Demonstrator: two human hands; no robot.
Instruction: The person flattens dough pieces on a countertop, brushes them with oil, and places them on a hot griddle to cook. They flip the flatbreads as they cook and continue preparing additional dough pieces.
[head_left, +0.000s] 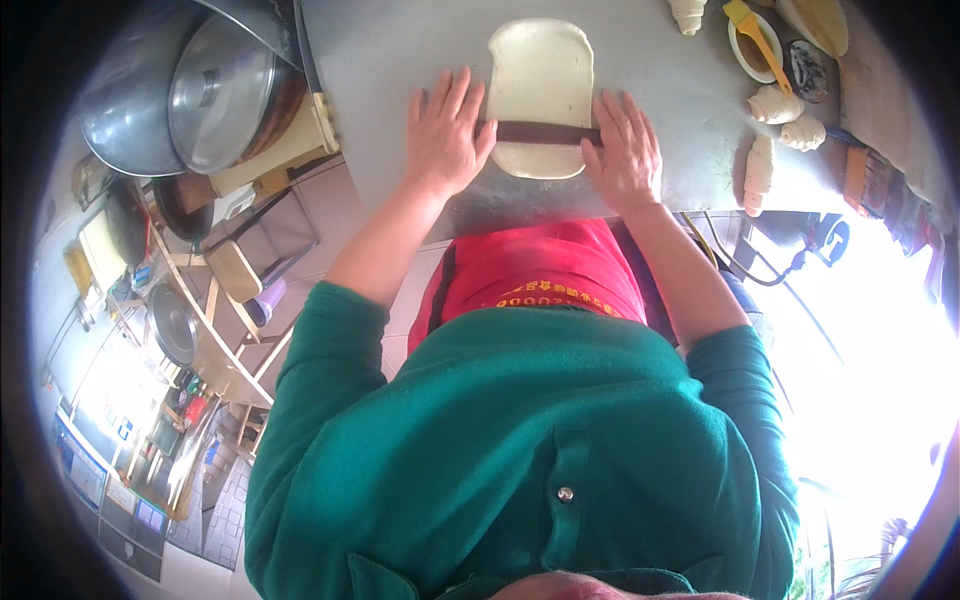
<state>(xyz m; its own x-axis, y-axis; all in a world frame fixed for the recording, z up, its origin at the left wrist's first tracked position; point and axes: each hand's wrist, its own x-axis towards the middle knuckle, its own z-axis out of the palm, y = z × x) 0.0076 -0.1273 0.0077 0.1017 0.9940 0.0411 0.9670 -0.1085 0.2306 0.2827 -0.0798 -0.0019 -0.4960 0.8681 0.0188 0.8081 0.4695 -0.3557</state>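
A flat, rounded sheet of pale dough (541, 75) lies on the grey worktop (390, 45) in front of me. Across its near part rests a dark rolling pin (546, 134). My left hand (448, 135) covers the pin's left end, fingers stretched forward and thumb along the pin. The other end is under my right hand (626, 154), also with extended fingers, beside the dough's right edge. Both palms hide the pin's tips. A short strip of dough shows on the near side of the pin.
At right lie several rolled dough pieces (775, 104), a bowl (766, 67) of brown liquid and a yellow brush (757, 41) across it. Large metal pots (142, 97) with a lid (217, 94) stand at left. The worktop's near edge (517, 217) borders my red apron (540, 262).
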